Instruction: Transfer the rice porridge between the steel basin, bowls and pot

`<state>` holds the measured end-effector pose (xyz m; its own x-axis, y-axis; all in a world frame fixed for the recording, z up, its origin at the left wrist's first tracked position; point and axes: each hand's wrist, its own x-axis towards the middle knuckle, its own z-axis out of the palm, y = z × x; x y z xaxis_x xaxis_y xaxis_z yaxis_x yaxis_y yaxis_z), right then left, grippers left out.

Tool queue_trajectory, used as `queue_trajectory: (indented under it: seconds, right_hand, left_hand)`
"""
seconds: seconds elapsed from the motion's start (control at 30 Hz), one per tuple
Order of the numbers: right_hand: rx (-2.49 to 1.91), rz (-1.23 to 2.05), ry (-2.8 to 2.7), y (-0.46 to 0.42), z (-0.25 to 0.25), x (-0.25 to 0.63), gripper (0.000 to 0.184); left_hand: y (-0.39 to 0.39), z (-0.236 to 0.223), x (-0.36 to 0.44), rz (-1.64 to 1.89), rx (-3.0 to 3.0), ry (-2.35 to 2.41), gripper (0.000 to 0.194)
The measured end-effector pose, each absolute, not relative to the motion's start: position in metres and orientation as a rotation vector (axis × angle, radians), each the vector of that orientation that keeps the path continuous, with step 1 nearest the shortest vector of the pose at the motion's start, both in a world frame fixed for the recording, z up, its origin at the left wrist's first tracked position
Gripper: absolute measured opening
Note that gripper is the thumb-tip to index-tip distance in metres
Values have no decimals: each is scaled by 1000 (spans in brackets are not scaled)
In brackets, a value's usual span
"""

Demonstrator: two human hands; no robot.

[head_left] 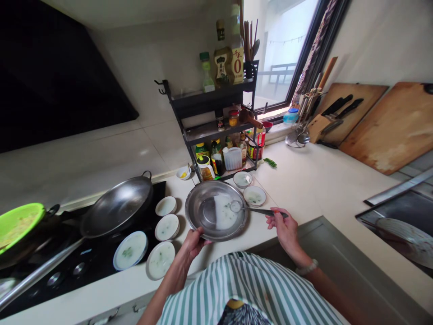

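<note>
My left hand (194,242) grips the near rim of a metal basin (203,198), which is tilted so that a white, milky liquid (223,212) with green bits pools at its right side. In my right hand (283,225) is the dark handle of a ladle (259,210), whose bowl dips into that liquid. Close behind the basin stand two small bowls (254,196) holding similar liquid. To the left are several more filled bowls, among them a white bowl (167,227) and a blue-rimmed bowl (130,251).
A wok (118,203) sits on the black stove, its long handle pointing toward me. Farther left is a green colander (20,221) with food. A black spice rack (216,128) stands behind the basin. Cutting boards (395,122) and a knife block (320,127) are at right, near the sink (399,221).
</note>
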<state>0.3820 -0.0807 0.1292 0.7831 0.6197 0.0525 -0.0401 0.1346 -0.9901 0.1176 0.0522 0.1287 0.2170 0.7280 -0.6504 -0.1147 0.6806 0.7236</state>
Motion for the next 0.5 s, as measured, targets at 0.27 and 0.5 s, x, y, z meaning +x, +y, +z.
queue_trajectory:
  seconds: [0.27,0.5]
  right_hand:
    - [-1339,536,-471,-81,129,382,34]
    - [-1274,554,-379,-82,130,386,31]
  left_hand:
    - [52,130,118,632,622,1222,18]
    - [52,125,116,634,643,1212,19]
